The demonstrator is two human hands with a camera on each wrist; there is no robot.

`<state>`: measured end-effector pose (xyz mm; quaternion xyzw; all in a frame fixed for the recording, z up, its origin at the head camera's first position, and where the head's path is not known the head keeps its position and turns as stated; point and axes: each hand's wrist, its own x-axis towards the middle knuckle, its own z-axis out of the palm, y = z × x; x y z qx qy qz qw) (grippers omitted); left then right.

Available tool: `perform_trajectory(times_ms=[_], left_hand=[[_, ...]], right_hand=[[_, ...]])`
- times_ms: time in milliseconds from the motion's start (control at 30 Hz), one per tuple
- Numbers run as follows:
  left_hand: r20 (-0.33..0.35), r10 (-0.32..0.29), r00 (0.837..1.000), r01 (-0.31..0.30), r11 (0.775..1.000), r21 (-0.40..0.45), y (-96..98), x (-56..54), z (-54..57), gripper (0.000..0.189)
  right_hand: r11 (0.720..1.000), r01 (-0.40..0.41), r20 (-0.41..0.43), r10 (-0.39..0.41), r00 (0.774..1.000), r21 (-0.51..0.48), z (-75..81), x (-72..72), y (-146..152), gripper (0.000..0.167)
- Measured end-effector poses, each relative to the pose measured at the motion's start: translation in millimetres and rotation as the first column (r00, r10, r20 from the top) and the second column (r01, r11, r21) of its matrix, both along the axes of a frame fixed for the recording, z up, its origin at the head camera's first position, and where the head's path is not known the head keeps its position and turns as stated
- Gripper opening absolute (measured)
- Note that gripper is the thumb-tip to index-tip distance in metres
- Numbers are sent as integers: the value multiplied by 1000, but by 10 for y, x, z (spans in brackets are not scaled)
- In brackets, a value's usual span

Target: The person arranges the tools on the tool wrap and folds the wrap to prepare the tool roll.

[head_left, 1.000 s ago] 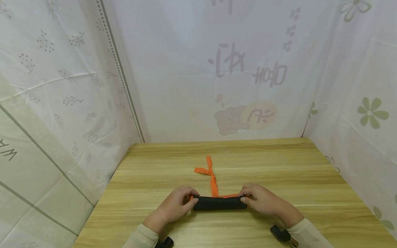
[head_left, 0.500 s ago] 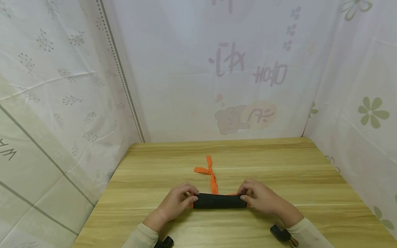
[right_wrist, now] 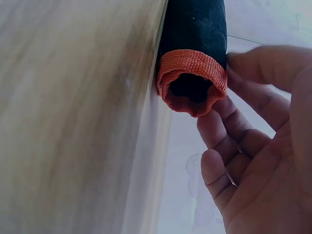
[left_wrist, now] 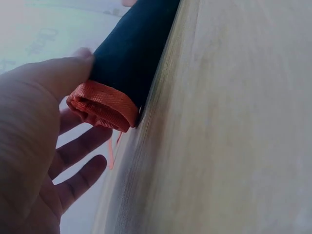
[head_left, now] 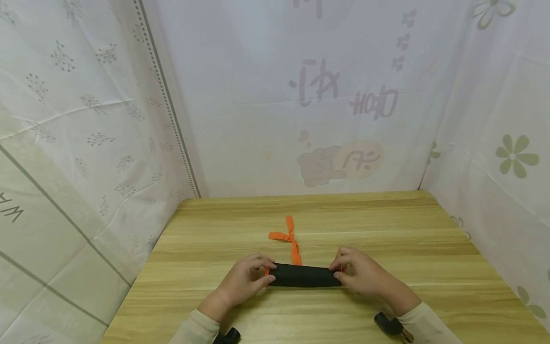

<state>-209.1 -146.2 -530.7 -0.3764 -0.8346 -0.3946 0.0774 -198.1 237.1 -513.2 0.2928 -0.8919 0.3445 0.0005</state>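
Observation:
A rolled-up black cloth (head_left: 304,276) with orange woven edging (right_wrist: 192,66) lies crosswise near the front of the table. My left hand (head_left: 246,278) pinches its left end, the thumb on the near side and the fingers behind. At the right end my right hand (head_left: 360,271) pinches it the same way. Seen from the left wrist, the end is a flattened orange fold (left_wrist: 105,105); from the right wrist it is a rounder, hollow coil. Beyond the roll an orange tie strap (head_left: 294,246) lies flat, knotted partway, its two loose tails spread and its near part hidden under the roll.
The wood-grain table (head_left: 378,224) reaches back to a pale printed curtain (head_left: 258,119), with more printed fabric on both sides. Black wrist cameras are strapped at both sleeves, the right one (head_left: 388,324) close over the tabletop.
The roll has moved slightly away from me, covering more of the strap and the orange edge behind it. Both hands have shifted a little forward with it, still gripping the ends.

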Motion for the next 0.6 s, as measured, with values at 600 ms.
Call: perform_trajectory(times_ms=[600], left_hand=[[30,90,996,-84,984,-156,-9,3,-4,51]], right_hand=[[993,-18,-25,22,999,119,-10,-15,28,33]])
